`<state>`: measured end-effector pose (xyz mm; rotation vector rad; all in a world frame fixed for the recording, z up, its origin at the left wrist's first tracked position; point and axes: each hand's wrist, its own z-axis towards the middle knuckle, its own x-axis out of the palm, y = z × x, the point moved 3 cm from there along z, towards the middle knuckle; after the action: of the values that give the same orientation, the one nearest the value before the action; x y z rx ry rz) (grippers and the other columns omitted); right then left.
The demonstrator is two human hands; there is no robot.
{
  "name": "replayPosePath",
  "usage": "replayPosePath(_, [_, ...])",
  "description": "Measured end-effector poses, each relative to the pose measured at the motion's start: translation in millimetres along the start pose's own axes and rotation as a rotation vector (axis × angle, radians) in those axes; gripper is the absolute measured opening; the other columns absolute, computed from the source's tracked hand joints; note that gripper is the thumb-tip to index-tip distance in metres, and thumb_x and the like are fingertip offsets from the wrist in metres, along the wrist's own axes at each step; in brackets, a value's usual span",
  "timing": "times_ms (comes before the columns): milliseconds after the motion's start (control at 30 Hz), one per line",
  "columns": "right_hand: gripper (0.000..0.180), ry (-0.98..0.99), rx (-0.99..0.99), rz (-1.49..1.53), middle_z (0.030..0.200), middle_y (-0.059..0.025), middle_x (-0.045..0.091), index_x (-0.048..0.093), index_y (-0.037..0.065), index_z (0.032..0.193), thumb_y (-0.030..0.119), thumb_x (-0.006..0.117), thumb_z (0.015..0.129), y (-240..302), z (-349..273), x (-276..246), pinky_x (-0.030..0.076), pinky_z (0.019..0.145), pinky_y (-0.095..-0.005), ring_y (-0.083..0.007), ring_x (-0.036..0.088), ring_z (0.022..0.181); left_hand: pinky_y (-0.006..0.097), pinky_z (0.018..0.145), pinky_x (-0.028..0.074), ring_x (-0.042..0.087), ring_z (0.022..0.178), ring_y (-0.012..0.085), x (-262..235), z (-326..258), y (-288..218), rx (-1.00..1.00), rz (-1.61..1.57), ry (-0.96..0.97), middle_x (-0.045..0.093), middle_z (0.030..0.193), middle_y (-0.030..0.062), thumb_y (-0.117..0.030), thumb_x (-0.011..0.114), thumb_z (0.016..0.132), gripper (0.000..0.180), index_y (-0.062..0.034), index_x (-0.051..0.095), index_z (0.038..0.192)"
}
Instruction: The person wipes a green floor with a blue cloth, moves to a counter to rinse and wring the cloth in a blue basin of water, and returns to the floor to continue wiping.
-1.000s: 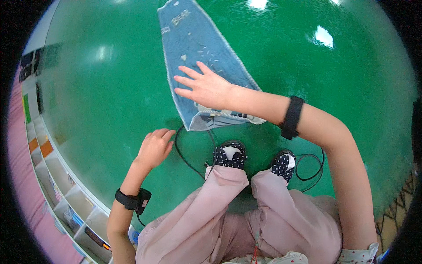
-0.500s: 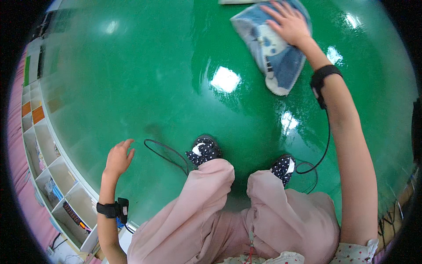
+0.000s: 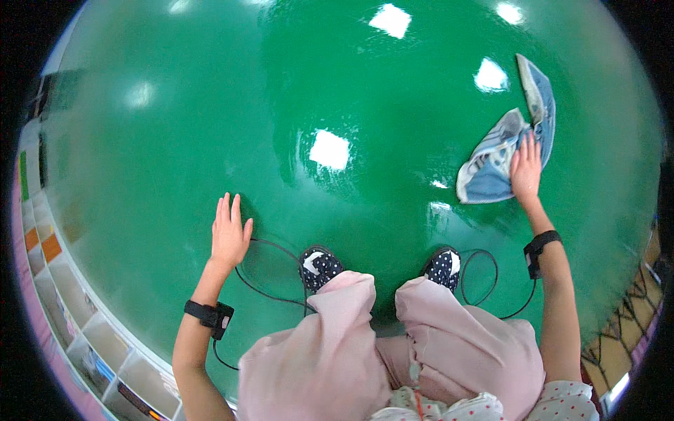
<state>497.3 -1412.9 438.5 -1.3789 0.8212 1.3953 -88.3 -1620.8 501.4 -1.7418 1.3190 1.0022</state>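
A blue and white towel (image 3: 491, 177) lies on the shiny green floor (image 3: 379, 105) at the right. It is creased, with one strip trailing away toward the far right. My right hand (image 3: 526, 170) lies on its near right part, fingers stretched flat over the fabric rather than wrapped round it. At the left, my left hand (image 3: 229, 230) has its fingers extended and holds nothing. It is over or on the floor, left of my feet; whether the palm touches cannot be told.
Dark dotted shoes (image 3: 321, 269) stand under my bent knees. Thin black cables (image 3: 484, 277) run from both wrist straps (image 3: 539, 251) and loop beside the feet. White open shelving (image 3: 105, 337) lines the left side. Dark metal latticework (image 3: 618, 323) appears at the lower right.
My right hand has drawn the towel nearer and to the right; the towel is now more bunched. My left hand has moved rightward and forward, its fingers straighter. The view has shifted too.
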Motion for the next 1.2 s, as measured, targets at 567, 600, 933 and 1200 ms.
replayPosePath(567, [0.053,0.37,-0.192,0.037,0.148,-0.0166,0.009,0.023,0.032,0.14,0.037,0.041,0.09,180,106,-105,0.016,0.1,-0.0629,-0.0334,0.009,0.137,0.056,0.105,0.013,0.007,0.134,0.043,5,18,5,0.2,-0.155,-0.391,0.006,0.143,0.0302,-0.022,0.055,0.084,0.066,-0.0024,0.023,0.138])
replayPosePath(600, [0.054,0.369,-0.273,0.067,0.148,-0.0174,0.009,0.023,0.032,0.14,0.036,0.041,0.09,202,121,-120,0.017,0.1,-0.0628,-0.0333,0.008,0.137,0.056,0.105,0.013,0.008,0.134,0.0423,0,22,2,0.23,-0.218,-0.404,0.007,0.143,0.0297,-0.02,0.055,0.084,0.064,-0.0033,0.024,0.137])
replayPosePath(933, [0.055,0.293,-1.738,0.286,0.146,-0.0079,0.021,0.039,0.043,0.129,0.037,0.056,0.077,451,86,-139,0.027,0.097,-0.0543,-0.0211,0.022,0.134,0.043,0.1,0.033,0.036,0.122,0.0388,-40,28,15,0.106,-0.676,-0.66,0.035,0.132,0.0206,0.0,0.049,0.08,0.041,-0.0033,0.044,0.12])
replayPosePath(1200, [0.05,0.042,-1.494,0.378,0.139,-0.0077,0.034,0.045,0.038,0.125,0.044,0.055,0.077,495,154,-105,0.037,0.078,-0.0416,-0.0209,0.032,0.127,0.043,0.089,0.043,0.045,0.114,0.0383,-63,69,18,-0.052,-0.227,-0.583,0.029,0.136,0.0208,0.007,0.051,0.072,0.052,-0.0068,0.044,0.122])
